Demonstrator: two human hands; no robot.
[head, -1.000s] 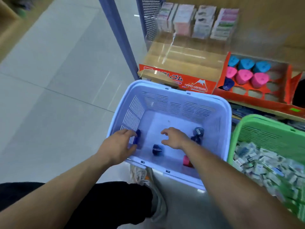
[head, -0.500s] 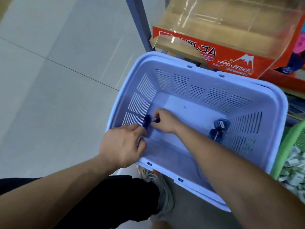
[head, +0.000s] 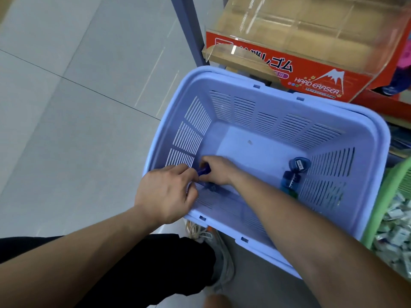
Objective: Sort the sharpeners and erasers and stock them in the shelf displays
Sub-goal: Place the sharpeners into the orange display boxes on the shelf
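Across the left half of the frame spreads a grey tiled floor (head: 77, 107). At centre right, a lavender basket (head: 278, 92) with slotted walls takes up most of the view, seen from above. Behind it, at upper right, a red eraser display box (head: 300, 61) marked "HARD ERASER" stands on the shelf under a clear plastic cover. Along the right edge, a green basket (head: 387, 196) holds a heap of small wrapped erasers (head: 395, 230). At lower left, a black trouser leg (head: 133, 263) and a pale shoe (head: 222, 252) show below the forearms.

Both arms reach into the lavender basket's near-left corner. The right hand (head: 216, 172) is curled knuckles-up, its fingers gripping a dark blue sharpener (head: 204, 171). The left hand (head: 166, 194) has its fingers curled too, thumb and forefinger pinching the same sharpener's near end. A few loose sharpeners (head: 299, 165), blue and dark blue, lie together against the basket's right wall, well apart from the hands.
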